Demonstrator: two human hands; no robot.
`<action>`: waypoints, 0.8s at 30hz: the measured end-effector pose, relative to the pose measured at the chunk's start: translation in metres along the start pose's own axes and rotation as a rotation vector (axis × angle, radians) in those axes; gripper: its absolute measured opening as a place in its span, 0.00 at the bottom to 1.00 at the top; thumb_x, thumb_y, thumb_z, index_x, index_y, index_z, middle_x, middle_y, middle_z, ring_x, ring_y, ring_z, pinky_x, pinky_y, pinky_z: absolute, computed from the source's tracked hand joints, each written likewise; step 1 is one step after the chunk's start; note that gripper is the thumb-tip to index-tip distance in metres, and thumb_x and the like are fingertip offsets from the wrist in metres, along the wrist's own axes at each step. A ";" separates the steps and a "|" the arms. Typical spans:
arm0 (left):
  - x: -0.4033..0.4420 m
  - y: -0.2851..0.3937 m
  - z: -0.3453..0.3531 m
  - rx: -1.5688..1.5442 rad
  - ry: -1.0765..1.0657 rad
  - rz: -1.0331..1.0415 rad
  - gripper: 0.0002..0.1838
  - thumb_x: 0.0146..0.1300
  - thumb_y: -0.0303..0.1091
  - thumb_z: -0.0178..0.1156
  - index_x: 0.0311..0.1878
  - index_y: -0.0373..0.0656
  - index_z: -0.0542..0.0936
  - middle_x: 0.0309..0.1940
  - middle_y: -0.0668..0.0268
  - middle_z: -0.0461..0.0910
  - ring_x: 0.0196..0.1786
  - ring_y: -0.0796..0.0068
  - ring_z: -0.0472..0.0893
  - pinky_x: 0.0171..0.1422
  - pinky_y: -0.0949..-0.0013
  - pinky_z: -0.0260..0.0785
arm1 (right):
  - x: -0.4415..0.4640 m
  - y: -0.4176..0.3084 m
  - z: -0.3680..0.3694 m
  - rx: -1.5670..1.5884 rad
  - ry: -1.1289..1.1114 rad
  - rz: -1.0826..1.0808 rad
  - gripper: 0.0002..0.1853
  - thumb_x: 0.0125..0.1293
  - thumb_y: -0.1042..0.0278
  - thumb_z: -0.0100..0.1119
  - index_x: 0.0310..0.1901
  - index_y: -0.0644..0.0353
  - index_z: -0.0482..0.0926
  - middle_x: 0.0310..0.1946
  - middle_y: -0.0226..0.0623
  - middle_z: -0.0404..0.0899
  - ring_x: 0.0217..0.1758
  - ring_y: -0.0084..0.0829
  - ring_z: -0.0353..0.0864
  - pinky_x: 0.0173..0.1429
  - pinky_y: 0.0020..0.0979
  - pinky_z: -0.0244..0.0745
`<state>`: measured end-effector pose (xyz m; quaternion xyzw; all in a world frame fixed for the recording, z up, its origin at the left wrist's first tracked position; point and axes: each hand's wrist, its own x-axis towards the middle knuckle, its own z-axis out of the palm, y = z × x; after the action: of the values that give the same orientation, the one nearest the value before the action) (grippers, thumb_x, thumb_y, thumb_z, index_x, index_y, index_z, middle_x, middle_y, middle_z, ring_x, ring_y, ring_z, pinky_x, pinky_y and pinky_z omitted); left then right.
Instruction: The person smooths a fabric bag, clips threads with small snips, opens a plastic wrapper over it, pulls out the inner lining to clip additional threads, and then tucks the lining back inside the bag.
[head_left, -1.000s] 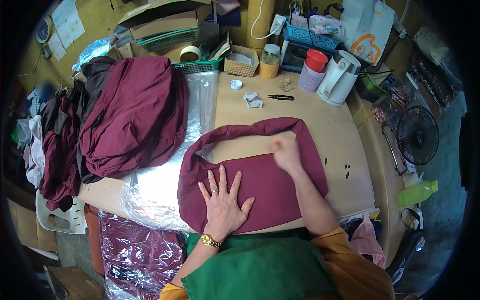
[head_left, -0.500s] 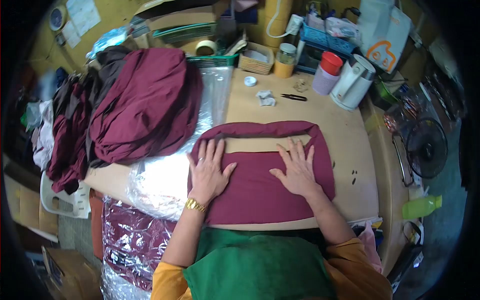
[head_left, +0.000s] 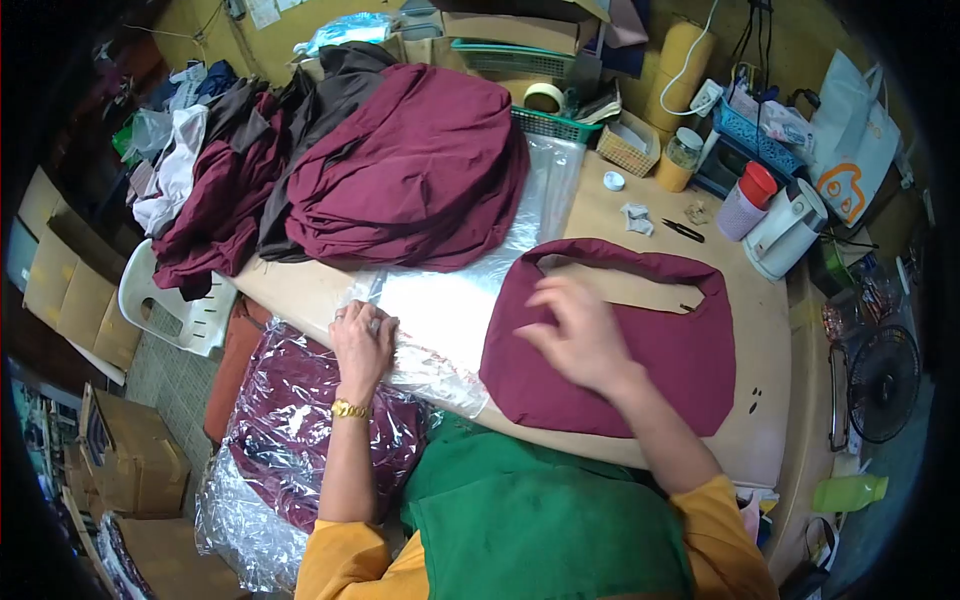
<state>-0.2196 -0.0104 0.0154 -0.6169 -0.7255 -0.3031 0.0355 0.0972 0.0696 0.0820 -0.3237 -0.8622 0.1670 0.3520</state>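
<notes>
Left of centre, the left hand (head_left: 362, 343) curls on clear plastic (head_left: 440, 312) — its grip cannot be told. The loosely open, empty right hand (head_left: 582, 340) hovers over the maroon bag (head_left: 665, 355), centre right — beyond, heaped fabric (head_left: 420, 180), upper left.

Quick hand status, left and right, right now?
Left hand: fingers curled on the clear plastic; firm grip cannot be told.
Right hand: open, holding nothing, over the maroon bag; contact unclear.
</notes>
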 end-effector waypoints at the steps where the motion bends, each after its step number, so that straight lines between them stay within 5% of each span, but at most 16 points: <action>1: 0.004 -0.002 0.002 -0.018 0.025 -0.012 0.10 0.56 0.32 0.68 0.39 0.40 0.80 0.41 0.56 0.77 0.48 0.53 0.77 0.54 0.54 0.66 | 0.015 -0.022 0.023 0.044 -0.077 -0.036 0.22 0.48 0.59 0.77 0.42 0.59 0.77 0.47 0.44 0.76 0.55 0.48 0.75 0.60 0.47 0.67; 4: 0.020 0.025 -0.018 -0.164 0.403 0.068 0.04 0.60 0.25 0.65 0.36 0.37 0.78 0.31 0.59 0.77 0.37 0.57 0.77 0.45 0.60 0.70 | 0.039 -0.051 0.103 -0.085 -0.003 -0.270 0.18 0.51 0.60 0.74 0.38 0.58 0.77 0.39 0.42 0.75 0.46 0.47 0.76 0.50 0.45 0.68; 7: 0.011 0.054 -0.067 -0.439 0.306 -0.170 0.04 0.62 0.26 0.64 0.37 0.35 0.80 0.29 0.58 0.79 0.31 0.64 0.79 0.40 0.66 0.72 | 0.052 -0.019 0.150 -0.151 -0.167 -0.259 0.12 0.56 0.64 0.70 0.33 0.60 0.77 0.34 0.44 0.76 0.39 0.48 0.78 0.45 0.44 0.71; 8: 0.001 0.050 -0.080 -0.508 0.085 -0.223 0.05 0.65 0.25 0.62 0.40 0.33 0.83 0.28 0.57 0.83 0.31 0.68 0.82 0.39 0.71 0.73 | 0.062 -0.018 0.147 -0.152 -0.164 -0.266 0.12 0.56 0.64 0.70 0.33 0.60 0.77 0.34 0.44 0.76 0.39 0.48 0.78 0.45 0.44 0.71; 10: -0.014 0.046 -0.090 -0.623 -0.375 -0.242 0.08 0.65 0.24 0.60 0.44 0.32 0.84 0.32 0.53 0.85 0.37 0.63 0.86 0.45 0.69 0.76 | 0.079 -0.021 0.127 0.157 -0.084 -0.069 0.08 0.59 0.69 0.65 0.30 0.62 0.76 0.28 0.45 0.75 0.32 0.49 0.77 0.39 0.44 0.72; 13: -0.009 0.055 -0.051 -0.431 -0.320 0.084 0.13 0.64 0.21 0.54 0.49 0.31 0.82 0.44 0.44 0.83 0.47 0.49 0.85 0.55 0.60 0.76 | 0.097 -0.036 0.104 0.259 0.046 -0.150 0.07 0.59 0.73 0.64 0.29 0.64 0.75 0.25 0.44 0.74 0.28 0.48 0.76 0.36 0.45 0.71; 16: 0.017 0.037 0.017 -0.175 -0.182 0.258 0.25 0.64 0.28 0.56 0.65 0.38 0.73 0.68 0.43 0.68 0.71 0.43 0.67 0.74 0.43 0.58 | 0.093 -0.051 0.087 0.222 0.041 -0.168 0.07 0.58 0.74 0.63 0.29 0.64 0.73 0.28 0.42 0.75 0.34 0.46 0.77 0.43 0.43 0.71; 20: 0.012 0.047 0.031 0.133 -0.216 0.224 0.30 0.64 0.36 0.59 0.70 0.43 0.68 0.74 0.46 0.60 0.77 0.44 0.57 0.77 0.37 0.47 | 0.054 -0.056 0.056 0.125 0.106 -0.275 0.05 0.57 0.75 0.62 0.29 0.61 0.74 0.31 0.39 0.76 0.38 0.44 0.77 0.45 0.39 0.70; 22: 0.001 0.056 0.009 0.001 -0.418 0.296 0.31 0.63 0.40 0.62 0.69 0.43 0.70 0.73 0.47 0.62 0.76 0.47 0.61 0.77 0.41 0.50 | 0.028 -0.049 0.036 0.084 -0.121 -0.227 0.05 0.57 0.75 0.63 0.31 0.61 0.76 0.31 0.38 0.77 0.38 0.41 0.77 0.45 0.38 0.71; 23: -0.001 0.055 0.008 -0.071 -0.291 0.349 0.23 0.62 0.39 0.63 0.59 0.42 0.79 0.65 0.48 0.71 0.67 0.47 0.72 0.71 0.46 0.62 | 0.019 -0.045 0.032 0.083 -0.120 -0.223 0.05 0.57 0.75 0.63 0.31 0.61 0.76 0.31 0.38 0.77 0.38 0.41 0.77 0.45 0.38 0.71; 24: 0.002 0.051 0.010 -0.072 -0.297 0.351 0.23 0.62 0.39 0.63 0.59 0.42 0.79 0.65 0.48 0.71 0.67 0.47 0.72 0.71 0.46 0.62 | 0.011 -0.042 0.030 0.131 -0.181 -0.159 0.05 0.57 0.75 0.64 0.32 0.61 0.77 0.31 0.38 0.77 0.38 0.40 0.78 0.45 0.37 0.72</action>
<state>-0.1700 -0.0013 0.0279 -0.7724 -0.5929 -0.2238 -0.0415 0.0513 0.0444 0.0878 -0.2144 -0.9007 0.2230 0.3051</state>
